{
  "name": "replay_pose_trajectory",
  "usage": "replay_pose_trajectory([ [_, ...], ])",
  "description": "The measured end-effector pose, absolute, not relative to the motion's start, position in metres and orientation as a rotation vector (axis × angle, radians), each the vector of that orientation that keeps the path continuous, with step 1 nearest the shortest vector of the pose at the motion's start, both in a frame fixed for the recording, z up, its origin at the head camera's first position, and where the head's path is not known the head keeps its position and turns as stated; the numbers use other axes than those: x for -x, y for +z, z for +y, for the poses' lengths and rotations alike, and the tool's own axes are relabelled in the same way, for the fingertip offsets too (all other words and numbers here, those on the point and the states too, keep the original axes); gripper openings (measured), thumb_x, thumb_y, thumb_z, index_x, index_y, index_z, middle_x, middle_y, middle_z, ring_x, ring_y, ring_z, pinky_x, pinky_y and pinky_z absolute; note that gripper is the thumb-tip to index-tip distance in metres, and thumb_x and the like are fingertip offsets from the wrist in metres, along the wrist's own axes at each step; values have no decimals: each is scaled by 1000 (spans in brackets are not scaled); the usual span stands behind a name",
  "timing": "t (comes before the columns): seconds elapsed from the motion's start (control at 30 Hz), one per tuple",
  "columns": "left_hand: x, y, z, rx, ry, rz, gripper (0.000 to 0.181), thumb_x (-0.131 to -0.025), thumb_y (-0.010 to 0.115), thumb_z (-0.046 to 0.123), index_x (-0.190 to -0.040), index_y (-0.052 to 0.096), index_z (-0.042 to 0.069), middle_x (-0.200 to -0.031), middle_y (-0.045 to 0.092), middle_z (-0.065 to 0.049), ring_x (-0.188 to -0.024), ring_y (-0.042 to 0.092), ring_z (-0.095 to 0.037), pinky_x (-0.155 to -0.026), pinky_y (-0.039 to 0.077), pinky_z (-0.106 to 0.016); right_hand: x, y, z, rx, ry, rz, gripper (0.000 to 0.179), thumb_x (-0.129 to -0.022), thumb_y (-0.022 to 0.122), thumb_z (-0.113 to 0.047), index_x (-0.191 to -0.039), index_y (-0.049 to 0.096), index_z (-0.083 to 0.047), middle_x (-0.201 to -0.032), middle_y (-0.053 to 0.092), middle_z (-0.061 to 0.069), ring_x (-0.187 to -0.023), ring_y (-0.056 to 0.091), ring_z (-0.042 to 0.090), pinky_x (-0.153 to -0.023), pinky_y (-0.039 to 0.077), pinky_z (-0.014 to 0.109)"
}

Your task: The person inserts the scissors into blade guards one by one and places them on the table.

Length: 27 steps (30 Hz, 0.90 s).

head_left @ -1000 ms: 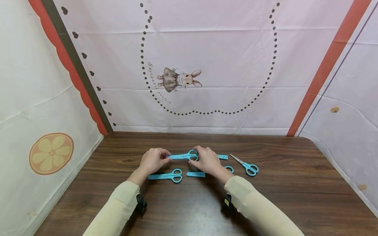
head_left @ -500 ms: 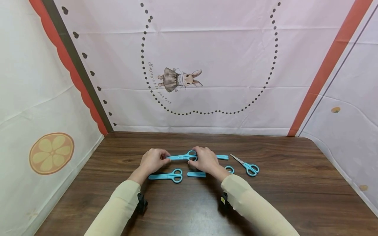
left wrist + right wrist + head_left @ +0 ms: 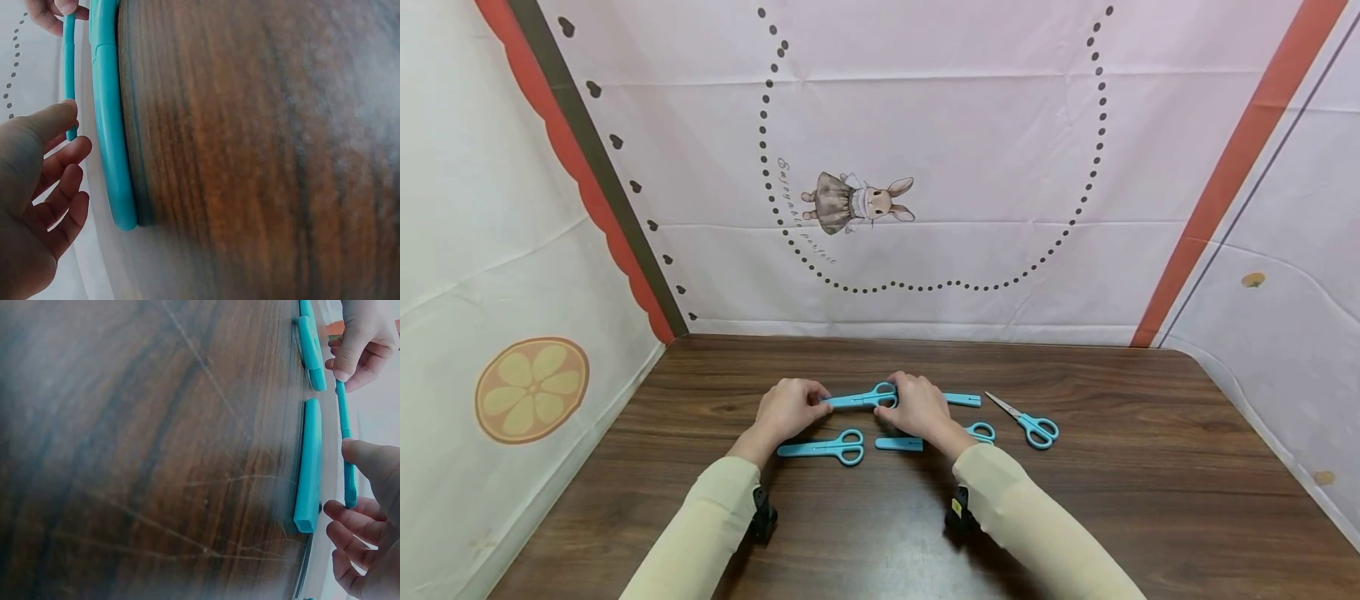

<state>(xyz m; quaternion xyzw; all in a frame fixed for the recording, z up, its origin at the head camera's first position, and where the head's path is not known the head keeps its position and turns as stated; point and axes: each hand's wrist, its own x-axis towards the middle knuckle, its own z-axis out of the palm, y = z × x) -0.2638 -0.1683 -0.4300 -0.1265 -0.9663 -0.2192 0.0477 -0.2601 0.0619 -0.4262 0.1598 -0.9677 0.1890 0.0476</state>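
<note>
Between both hands a pair of light blue scissors [image 3: 860, 401] lies crosswise above the table, its blades inside a matching sheath. My left hand [image 3: 786, 410] pinches the sheath's tip between thumb and fingertips. At the other end, my right hand [image 3: 922, 408] grips the finger loops. The left wrist view has the scissors [image 3: 69, 62] edge-on, with the other left fingers loosely bent below. In the right wrist view, the right thumb [image 3: 365, 455] presses on the handle. Nearer me, another sheathed pair of scissors [image 3: 808, 449] rests on the table beside a loose blue sheath [image 3: 898, 444].
Right of the hands lie bare-bladed scissors [image 3: 1021, 419], and a second loose sheath [image 3: 964, 400] sticks out behind the right hand. The right wrist partly covers another blue scissors handle [image 3: 981, 424]. A printed cloth [image 3: 970, 167] rises behind the wooden table [image 3: 1112, 500].
My right hand and forearm have shifted slightly left, uncovering more of the scissors handle beside the wrist and the sheath behind it. The left hand has barely moved.
</note>
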Motion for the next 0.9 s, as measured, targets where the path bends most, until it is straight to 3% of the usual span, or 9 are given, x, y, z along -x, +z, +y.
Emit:
replay_pose_trajectory([
  [0.17,263,-430,-168,376,-669,-2955,13,-80,71,29,-89,72,20,-69,58,10,-59,50,-7,-50,39,-26,261,-427,60,-476,572,-2958,54,-80,68,-44,-122,56,-12,-91,64,3,-78,57,19,-53,41,28],
  [0.33,264,-430,-169,371,-667,-2964,12,-80,71,29,-88,71,20,-69,58,10,-59,50,-7,-51,39,-26,262,-428,58,-470,558,-2955,54,-80,68,-44,-121,57,-11,-104,64,6,-88,59,22,-62,47,33],
  [0.9,266,-430,-168,357,-657,-3004,8,-79,72,27,-84,71,22,-69,57,9,-61,50,-7,-52,39,-27,269,-430,55,-418,539,-3016,52,-81,67,-42,-122,56,-12,-111,59,8,-98,56,26,-78,47,42],
])
